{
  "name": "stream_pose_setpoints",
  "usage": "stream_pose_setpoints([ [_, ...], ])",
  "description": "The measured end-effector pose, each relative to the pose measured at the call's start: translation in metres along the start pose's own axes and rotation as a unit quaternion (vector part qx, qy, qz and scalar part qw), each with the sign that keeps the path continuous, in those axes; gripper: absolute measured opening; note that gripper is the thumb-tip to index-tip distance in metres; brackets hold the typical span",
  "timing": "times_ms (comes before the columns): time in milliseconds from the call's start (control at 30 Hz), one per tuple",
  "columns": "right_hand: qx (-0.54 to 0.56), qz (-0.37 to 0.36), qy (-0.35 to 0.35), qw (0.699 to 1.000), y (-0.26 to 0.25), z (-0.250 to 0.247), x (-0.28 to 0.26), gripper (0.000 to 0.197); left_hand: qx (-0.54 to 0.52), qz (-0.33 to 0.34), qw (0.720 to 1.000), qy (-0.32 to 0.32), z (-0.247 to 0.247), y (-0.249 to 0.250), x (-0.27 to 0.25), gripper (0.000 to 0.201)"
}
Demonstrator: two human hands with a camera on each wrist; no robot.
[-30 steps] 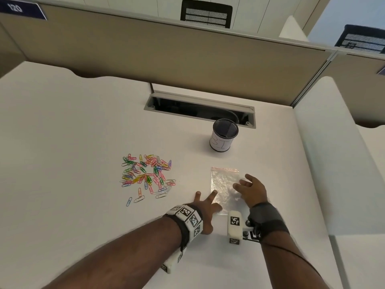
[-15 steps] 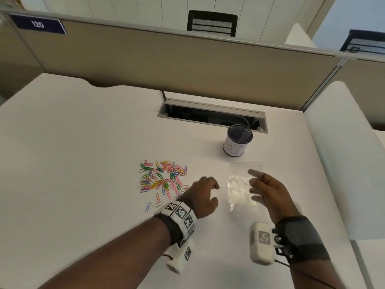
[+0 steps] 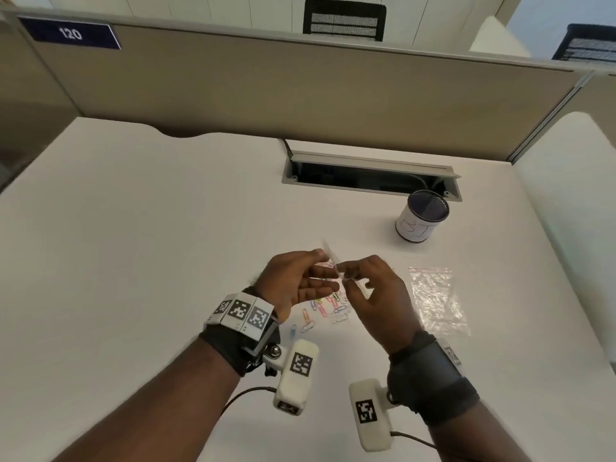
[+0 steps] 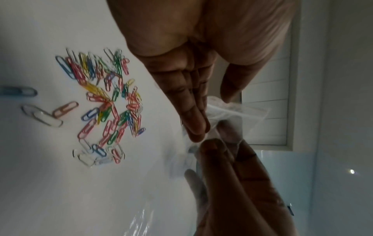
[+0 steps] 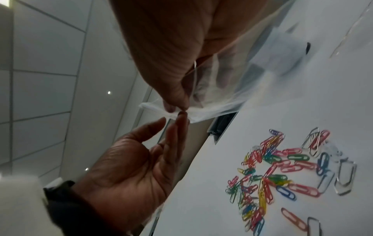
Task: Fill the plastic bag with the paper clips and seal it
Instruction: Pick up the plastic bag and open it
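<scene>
Several coloured paper clips (image 3: 325, 306) (image 4: 105, 99) (image 5: 278, 172) lie in a loose heap on the white desk (image 3: 150, 261). Both hands hover just above that heap. My right hand (image 3: 346, 275) (image 5: 179, 108) pinches a clear plastic bag (image 3: 330, 258) (image 5: 232, 89) (image 4: 238, 111) near its mouth, between thumb and fingers, and the bag hangs off the desk. My left hand (image 3: 325, 266) (image 4: 214, 116) faces it with straight fingers, whose tips touch the bag's edge while the thumb stands apart. Much of the heap is hidden by the hands in the head view.
A second clear bag with a red zip strip (image 3: 436, 298) lies flat on the desk to the right. A mesh pen cup (image 3: 421, 216) stands behind it, near an open cable slot (image 3: 370, 176). A beige partition (image 3: 300, 91) closes the back of the desk.
Both hands have left the bag lying on the desk and moved left, over the clips. The right hand has lifted a clear bag, and the left hand has come up to its edge.
</scene>
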State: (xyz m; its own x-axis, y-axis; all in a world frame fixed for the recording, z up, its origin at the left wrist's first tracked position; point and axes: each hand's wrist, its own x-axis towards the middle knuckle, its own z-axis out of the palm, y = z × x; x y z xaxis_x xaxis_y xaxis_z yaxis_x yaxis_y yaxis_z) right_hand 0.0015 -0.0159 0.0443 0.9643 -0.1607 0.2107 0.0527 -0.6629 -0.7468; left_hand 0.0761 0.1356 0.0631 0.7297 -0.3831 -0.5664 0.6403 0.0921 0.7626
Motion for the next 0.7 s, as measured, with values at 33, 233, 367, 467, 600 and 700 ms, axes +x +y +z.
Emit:
stream_pose_setpoints([
  [33,-0.01,-0.003,-0.008,1.0,-0.004,0.007,0.001,0.024,-0.007,-0.004,1.0,0.006,-0.008,0.002,-0.001,0.029],
  [233,-0.056,-0.021,-0.079,0.995,-0.021,0.036,0.008,0.03,0.002,-0.001,0.999,0.032,-0.054,0.003,0.002,0.021],
  [367,0.009,0.022,-0.157,0.987,-0.031,0.046,0.012,0.043,0.028,0.032,0.999,0.022,-0.076,0.003,0.002,0.018],
  [467,0.051,0.055,-0.134,0.988,-0.041,0.058,0.018,0.033,0.043,0.051,0.997,0.032,-0.087,0.002,0.003,0.01],
  [600,0.08,0.095,-0.064,0.99,-0.053,0.075,0.024,0.014,0.076,0.078,0.994,0.028,-0.09,0.0,0.003,0.005],
  [700,0.097,0.114,-0.045,0.988,-0.057,0.081,0.026,0.012,0.104,0.098,0.99,0.012,-0.09,0.0,0.003,0.007],
])
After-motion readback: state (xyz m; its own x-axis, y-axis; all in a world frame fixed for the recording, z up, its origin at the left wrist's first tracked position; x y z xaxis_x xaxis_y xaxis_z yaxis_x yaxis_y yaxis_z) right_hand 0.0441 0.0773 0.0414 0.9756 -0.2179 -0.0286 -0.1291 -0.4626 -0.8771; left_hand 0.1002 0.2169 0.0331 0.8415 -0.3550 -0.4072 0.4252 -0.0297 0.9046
